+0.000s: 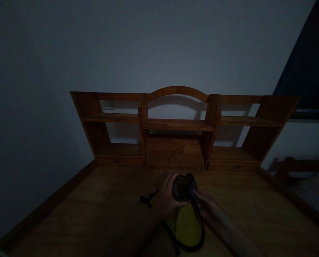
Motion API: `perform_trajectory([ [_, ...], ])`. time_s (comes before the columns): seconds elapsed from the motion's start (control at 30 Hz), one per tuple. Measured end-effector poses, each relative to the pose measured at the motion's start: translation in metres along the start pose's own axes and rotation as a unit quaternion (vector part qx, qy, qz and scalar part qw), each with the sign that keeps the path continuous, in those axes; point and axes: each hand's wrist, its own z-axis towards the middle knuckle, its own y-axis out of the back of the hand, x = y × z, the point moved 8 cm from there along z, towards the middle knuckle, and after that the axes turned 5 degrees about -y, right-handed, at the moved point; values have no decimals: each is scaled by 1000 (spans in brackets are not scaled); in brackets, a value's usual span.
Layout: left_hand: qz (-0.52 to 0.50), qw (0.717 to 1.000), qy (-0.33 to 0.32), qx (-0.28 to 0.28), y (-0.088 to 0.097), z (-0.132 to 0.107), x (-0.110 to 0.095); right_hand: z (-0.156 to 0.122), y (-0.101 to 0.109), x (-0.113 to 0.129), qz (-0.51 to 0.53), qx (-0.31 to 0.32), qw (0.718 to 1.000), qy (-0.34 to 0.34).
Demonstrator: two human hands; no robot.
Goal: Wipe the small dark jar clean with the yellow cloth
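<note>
Near the middle of the desktop, my left hand [168, 194] is closed around a dark, rounded, shiny object [180, 188]; its kind is hard to tell in the dim light. My right hand [206, 204] grips the dark upper edge of a small bag [187, 226] with a yellow-green inside and black trim. The rounded object is right beside that raised edge, above the bag's yellow part. A black strap with a buckle [146, 200] sticks out to the left, partly behind my left hand.
A wooden shelf unit [178, 125] with several compartments stands at the back of the wooden desk [95, 207], against a pale wall [148, 46]. Raised edges run along both sides of the desk. A dark window or screen [309, 67] is at the upper right.
</note>
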Motion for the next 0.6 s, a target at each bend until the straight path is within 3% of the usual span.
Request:
perform_trajectory([
  [0.2, 8, 998, -30, 49, -7, -2, -5, 2, 2, 5, -32, 16, 999, 3],
  [0.4, 69, 994, -83, 28, 2, 0, -14, 5, 15, 6, -59, 20, 998, 0],
  [0.6, 85, 989, -115, 38, 5, 0, -26, 4, 13, 15, -81, 72, 994, 13],
])
